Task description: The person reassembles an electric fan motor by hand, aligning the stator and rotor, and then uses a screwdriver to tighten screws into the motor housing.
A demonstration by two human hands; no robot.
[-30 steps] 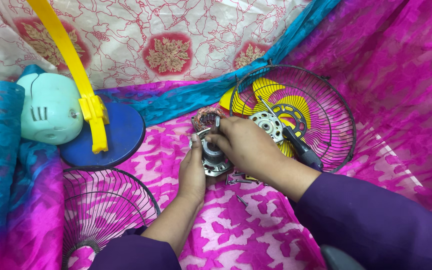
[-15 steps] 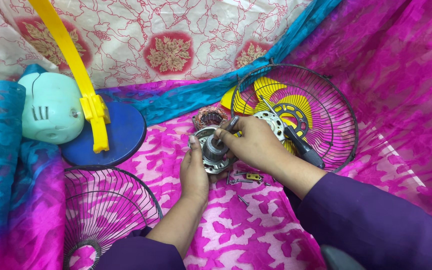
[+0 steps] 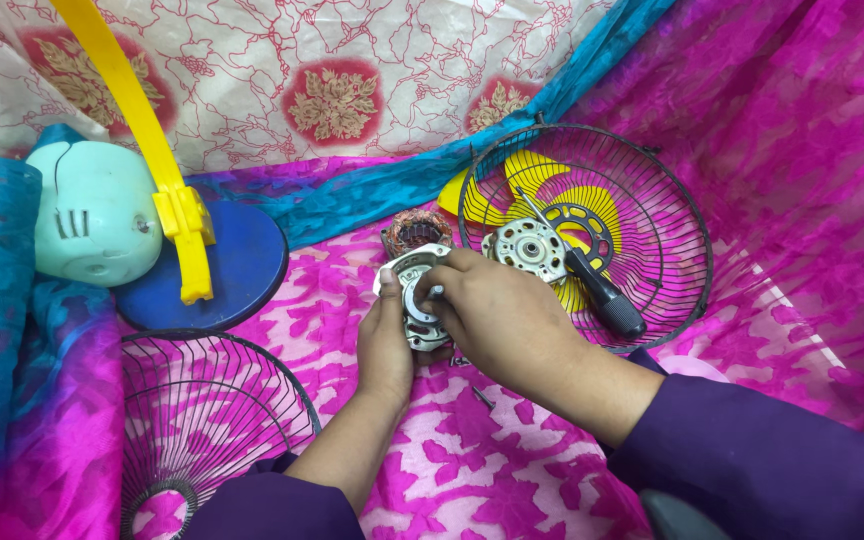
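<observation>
Metal motor housing (image 3: 414, 300), ribbed and silvery, sits pinched between your hands: left hand (image 3: 385, 345) cups its near side, right hand (image 3: 497, 318) curls over its far edge, hiding most of it. Beyond your knuckles, copper-wound stator (image 3: 415, 232) peeks out.

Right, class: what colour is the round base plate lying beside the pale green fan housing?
The round base plate is dark blue, seen in the head view.

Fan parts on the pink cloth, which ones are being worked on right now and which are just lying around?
In hand:
metal motor housing, held by left hand and right hand

Lying about:
copper winding
screwdriver
motor end plate
wire grille
second grille
blue base
pale green cover
</observation>
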